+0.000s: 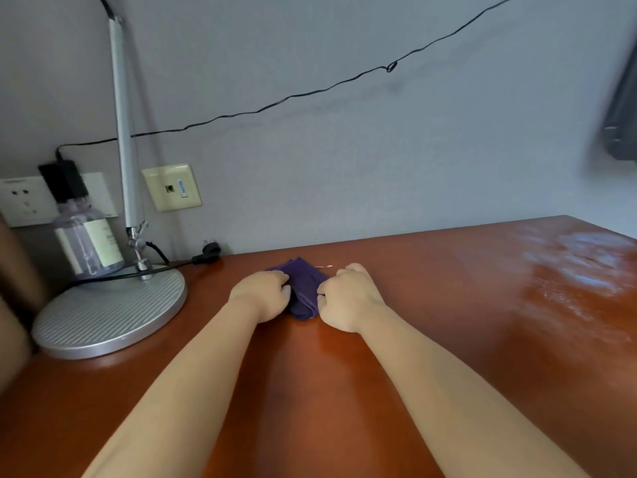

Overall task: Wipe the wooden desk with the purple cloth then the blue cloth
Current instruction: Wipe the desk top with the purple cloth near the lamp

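Observation:
A folded purple cloth [303,288] lies on the reddish wooden desk [431,322], near its back edge by the wall. My left hand [262,294] grips the cloth's left side with curled fingers. On the cloth's right side, my right hand [348,294] holds it the same way. Both forearms reach forward over the desk. No blue cloth is in view.
A silver desk lamp with a round base [110,312] stands at the back left, a clear purple-tinted bottle [86,236] behind it. A black cord and plug [206,253] lie beside the base. Wall sockets [172,188] sit above. Glare covers the desk's right part.

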{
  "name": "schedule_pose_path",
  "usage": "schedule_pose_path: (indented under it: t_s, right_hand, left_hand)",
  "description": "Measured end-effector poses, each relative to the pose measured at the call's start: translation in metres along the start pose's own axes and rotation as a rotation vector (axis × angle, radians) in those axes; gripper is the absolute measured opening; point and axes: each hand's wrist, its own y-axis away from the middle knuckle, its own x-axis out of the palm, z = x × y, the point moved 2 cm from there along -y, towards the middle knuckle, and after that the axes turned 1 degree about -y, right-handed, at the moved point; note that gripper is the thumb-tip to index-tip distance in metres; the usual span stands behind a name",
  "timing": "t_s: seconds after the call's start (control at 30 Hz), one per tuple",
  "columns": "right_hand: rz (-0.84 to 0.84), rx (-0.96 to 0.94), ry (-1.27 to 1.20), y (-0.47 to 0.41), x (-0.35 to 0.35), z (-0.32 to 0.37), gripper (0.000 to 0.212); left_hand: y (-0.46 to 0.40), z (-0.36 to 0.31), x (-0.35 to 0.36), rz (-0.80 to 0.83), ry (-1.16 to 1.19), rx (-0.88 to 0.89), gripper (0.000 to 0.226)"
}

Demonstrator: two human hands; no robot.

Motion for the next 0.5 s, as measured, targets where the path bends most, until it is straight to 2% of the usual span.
schedule_pose_path:
  t_s: [0.1, 0.2, 0.3, 0.5]
  right_hand:
    - [-0.034, -0.021, 0.015, 0.000, -0.002, 0.005, 0.034]
    - [-0.004, -0.019, -0.116, -0.008, 0.009, 0.010, 0.035]
    - [0.067, -0.002, -0.149, -0.024, 0.022, 0.012, 0.048]
    - [0.068, 0.043, -0.139, -0.063, 0.036, -0.002, 0.051]
  left_hand:
    - [0.002, -0.009, 0.002, 0.096, 0.032, -0.026, 0.042]
    - [-0.007, -0.007, 0.011, 0.140, -0.044, -0.036, 0.047]
    - [-0.022, 0.001, 0.015, 0.140, -0.089, -0.033, 0.050]
    - [-0.063, 0.008, 0.018, 0.117, -0.139, -0.020, 0.050]
